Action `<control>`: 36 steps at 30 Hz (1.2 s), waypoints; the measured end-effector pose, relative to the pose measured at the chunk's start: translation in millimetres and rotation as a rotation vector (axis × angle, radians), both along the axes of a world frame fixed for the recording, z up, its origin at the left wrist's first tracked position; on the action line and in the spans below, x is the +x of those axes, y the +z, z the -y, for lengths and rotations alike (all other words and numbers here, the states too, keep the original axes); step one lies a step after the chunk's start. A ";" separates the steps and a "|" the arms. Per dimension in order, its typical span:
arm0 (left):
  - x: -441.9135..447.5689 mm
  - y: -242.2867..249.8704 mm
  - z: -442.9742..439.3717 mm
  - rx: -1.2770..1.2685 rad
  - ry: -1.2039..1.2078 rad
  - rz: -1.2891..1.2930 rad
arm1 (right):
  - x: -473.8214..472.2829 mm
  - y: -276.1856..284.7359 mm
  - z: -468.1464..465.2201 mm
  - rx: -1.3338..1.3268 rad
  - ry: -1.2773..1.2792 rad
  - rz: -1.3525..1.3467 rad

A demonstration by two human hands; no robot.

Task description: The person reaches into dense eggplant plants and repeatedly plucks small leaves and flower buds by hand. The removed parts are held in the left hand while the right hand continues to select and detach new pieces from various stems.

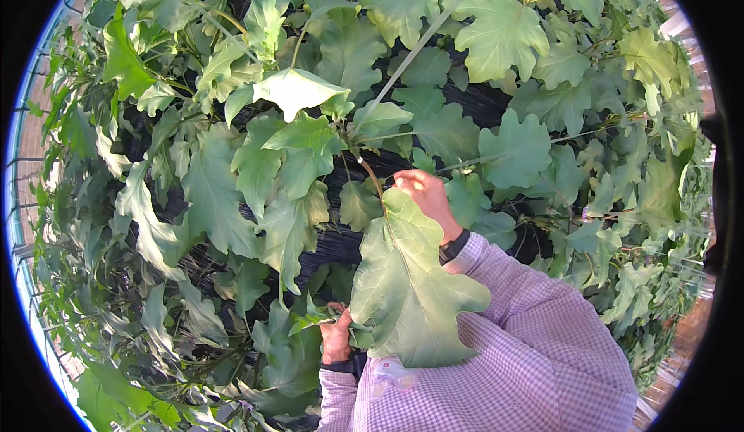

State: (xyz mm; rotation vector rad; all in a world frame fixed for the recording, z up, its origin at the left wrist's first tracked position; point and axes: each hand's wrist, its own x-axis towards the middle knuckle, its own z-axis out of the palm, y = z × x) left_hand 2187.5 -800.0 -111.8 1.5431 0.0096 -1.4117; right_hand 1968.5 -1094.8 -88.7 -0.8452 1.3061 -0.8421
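My left hand (pixel 337 334), low in the view, has its fingers closed on several green leaf pieces (pixel 313 317). Higher and to the right, my right hand (pixel 429 196) has bent fingers close to the brown stalk (pixel 371 171) of a large lobed leaf; whether they grip anything is unclear. That broad leaf (pixel 415 281), likely an eggplant's, hangs between my hands and overlaps part of the right one and my checked shirt. Its stalk leads up to a branching stem (pixel 349 135) with more leaves around it.
Dense lobed foliage surrounds both hands. Pale support strings (pixel 407 60) cross the plants above them. Dark plastic sheeting (pixel 334 246) shows through gaps between the leaves. A blue-green frame (pixel 17 199) curves along the left rim, and brown ground (pixel 691 321) shows at the right.
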 end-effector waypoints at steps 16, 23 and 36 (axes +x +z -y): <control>51.7 70.2 68.6 0.034 -0.050 0.185 | 103.2 69.7 129.9 0.522 0.171 0.260; 116.5 58.7 100.9 -0.147 -0.171 0.120 | 138.6 37.6 140.4 0.645 -0.028 0.311; 244.7 16.7 92.6 -0.115 -0.173 -0.066 | 131.2 68.4 130.5 0.570 -0.026 -0.092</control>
